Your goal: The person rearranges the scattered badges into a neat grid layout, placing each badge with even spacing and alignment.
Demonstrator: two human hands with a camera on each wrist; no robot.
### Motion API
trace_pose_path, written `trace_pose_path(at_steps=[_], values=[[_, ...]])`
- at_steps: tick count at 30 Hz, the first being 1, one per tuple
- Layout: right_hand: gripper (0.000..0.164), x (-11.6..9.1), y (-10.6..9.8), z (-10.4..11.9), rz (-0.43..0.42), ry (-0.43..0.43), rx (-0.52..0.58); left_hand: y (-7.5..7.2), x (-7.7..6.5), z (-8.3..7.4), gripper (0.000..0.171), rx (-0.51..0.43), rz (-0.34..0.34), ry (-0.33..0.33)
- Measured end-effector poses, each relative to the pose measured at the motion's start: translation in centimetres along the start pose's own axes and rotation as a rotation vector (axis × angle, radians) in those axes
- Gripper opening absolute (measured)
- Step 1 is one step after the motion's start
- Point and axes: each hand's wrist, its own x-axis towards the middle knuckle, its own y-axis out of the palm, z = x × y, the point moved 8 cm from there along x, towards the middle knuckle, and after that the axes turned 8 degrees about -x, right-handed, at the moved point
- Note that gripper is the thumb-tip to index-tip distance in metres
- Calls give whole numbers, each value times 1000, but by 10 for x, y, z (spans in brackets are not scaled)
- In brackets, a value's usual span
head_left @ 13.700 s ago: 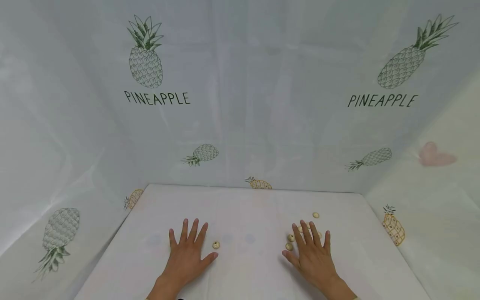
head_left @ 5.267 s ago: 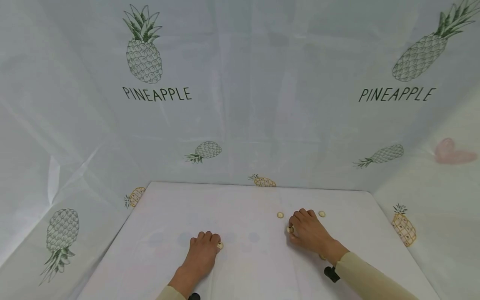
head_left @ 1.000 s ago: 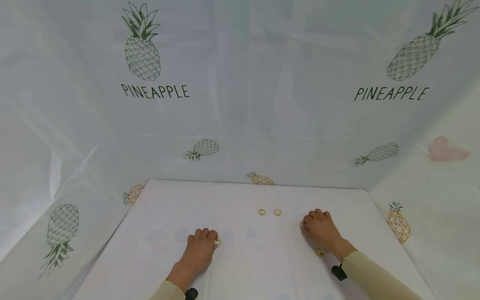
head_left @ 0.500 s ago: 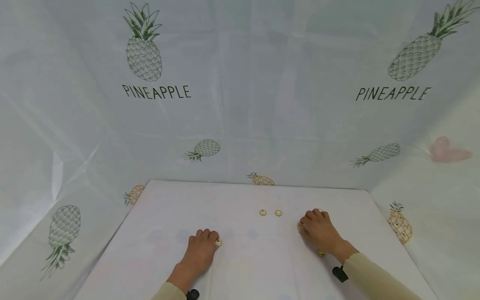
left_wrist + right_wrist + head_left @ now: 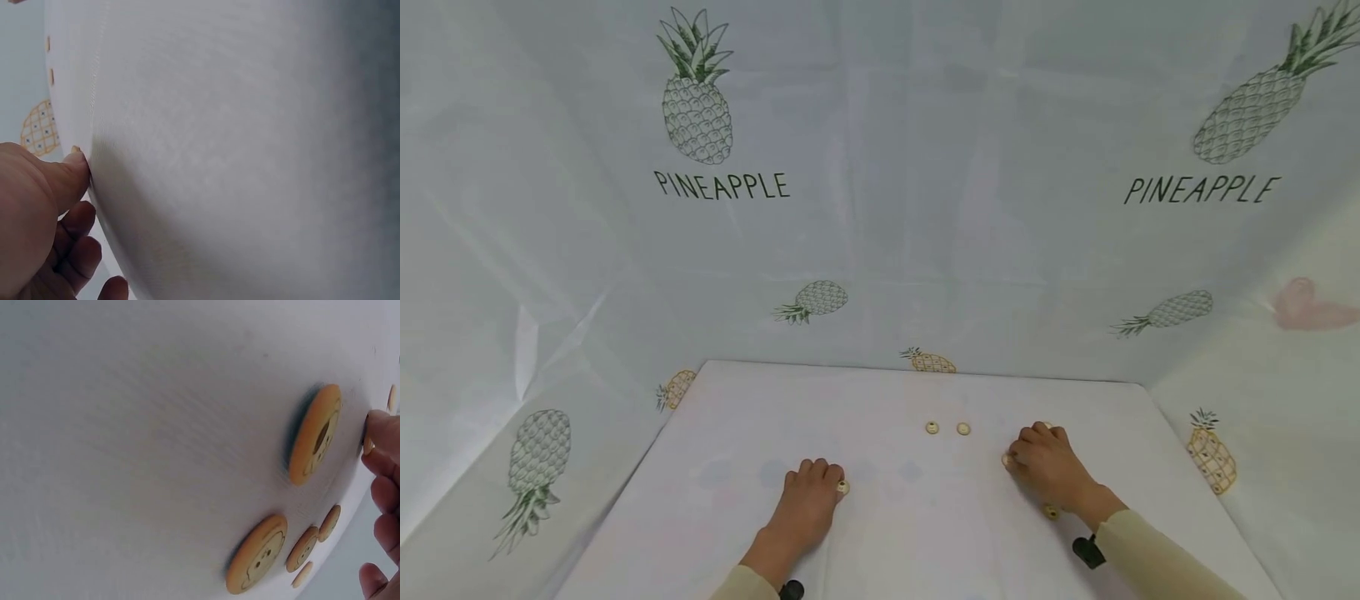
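Note:
Small round wooden buttons with two holes lie on the white table. My left hand [image 5: 805,505] pinches a button [image 5: 843,487] at its right side; in the left wrist view only a sliver of this button [image 5: 75,149] shows past the thumb. Farther right, my right hand [image 5: 1054,473] has a button [image 5: 1007,460] between thumb and fingers, low at the tabletop. The right wrist view shows this button [image 5: 368,446] edge-on, partly covered by the fingers. Several other buttons, such as a large-looking near one [image 5: 315,434], lie under and beside the right hand.
Toward the back, one button [image 5: 932,427] and another button [image 5: 963,428] lie side by side, apart. One button [image 5: 1051,512] sits by the right wrist, another [image 5: 1048,426] behind the right knuckles. A pineapple-printed curtain [image 5: 925,208] surrounds the white table [image 5: 910,542].
At first both hands lay flat with spread fingers; now each pinches a button. A second button has joined the one at the back. In the last second the hands hardly moved.

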Motion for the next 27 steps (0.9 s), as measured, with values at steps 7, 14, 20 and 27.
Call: trace_pose_path(at_steps=[7,14,20,27], values=[[11,3,2,3,2,-42,-69,-4,-1,-6,25,55,-52,49],[15,13,2,9,-99,-95,-163,-5,-1,-7,28,85,-34,65],[15,27,-2,23,-127,-106,-154,-4,-1,-6,25,109,-50,79],[16,47,-9,40,-171,-140,-133,-3,0,-7,24,115,-74,90]])
